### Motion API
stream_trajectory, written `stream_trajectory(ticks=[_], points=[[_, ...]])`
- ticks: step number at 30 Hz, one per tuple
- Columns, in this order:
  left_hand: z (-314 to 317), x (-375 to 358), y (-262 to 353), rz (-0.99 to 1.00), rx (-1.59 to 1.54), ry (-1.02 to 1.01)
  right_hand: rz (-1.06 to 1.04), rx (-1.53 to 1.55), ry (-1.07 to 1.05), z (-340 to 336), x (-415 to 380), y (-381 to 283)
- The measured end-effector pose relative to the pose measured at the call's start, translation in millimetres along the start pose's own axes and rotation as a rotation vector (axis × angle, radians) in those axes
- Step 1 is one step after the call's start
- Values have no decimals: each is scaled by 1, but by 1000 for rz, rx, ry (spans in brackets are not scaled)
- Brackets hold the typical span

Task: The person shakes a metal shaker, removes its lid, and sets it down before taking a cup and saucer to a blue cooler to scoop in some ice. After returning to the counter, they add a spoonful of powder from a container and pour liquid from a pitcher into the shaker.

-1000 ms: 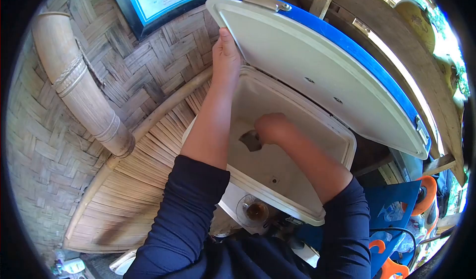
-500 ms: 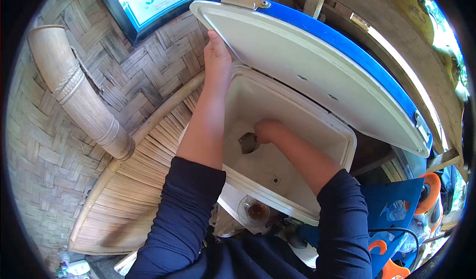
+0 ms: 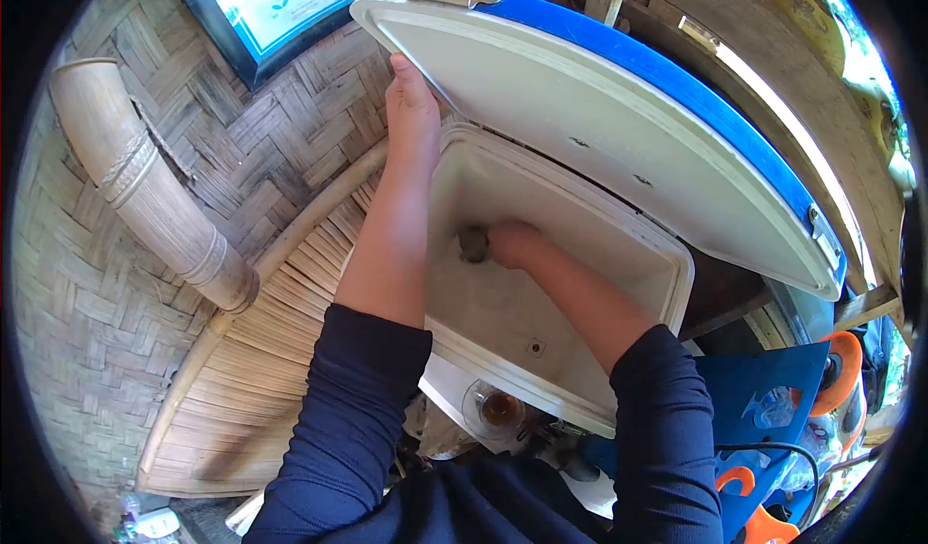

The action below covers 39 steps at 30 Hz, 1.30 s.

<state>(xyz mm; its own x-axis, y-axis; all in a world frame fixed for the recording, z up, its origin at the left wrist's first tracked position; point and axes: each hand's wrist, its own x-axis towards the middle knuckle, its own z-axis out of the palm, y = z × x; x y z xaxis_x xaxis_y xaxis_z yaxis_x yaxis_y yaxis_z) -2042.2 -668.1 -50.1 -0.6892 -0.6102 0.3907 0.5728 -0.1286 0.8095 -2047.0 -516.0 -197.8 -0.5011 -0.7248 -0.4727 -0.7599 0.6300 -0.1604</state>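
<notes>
- My left hand (image 3: 413, 100) grips the edge of the raised lid (image 3: 619, 119); this hold must be steady, so the lid does not fall on my arm.
- My right hand (image 3: 515, 245) pinches the small dark thing (image 3: 474, 243), low inside the white box (image 3: 580, 217), toward its left end; the exact finger placing I cannot tell.
- I should move the wrist gently, with the forearm away from the rim.
</notes>
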Motion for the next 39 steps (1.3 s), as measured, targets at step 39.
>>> stream_trajectory(ticks=[39], points=[[4, -10, 14, 1, 40, 9, -185, 452, -373, -91, -57, 1]])
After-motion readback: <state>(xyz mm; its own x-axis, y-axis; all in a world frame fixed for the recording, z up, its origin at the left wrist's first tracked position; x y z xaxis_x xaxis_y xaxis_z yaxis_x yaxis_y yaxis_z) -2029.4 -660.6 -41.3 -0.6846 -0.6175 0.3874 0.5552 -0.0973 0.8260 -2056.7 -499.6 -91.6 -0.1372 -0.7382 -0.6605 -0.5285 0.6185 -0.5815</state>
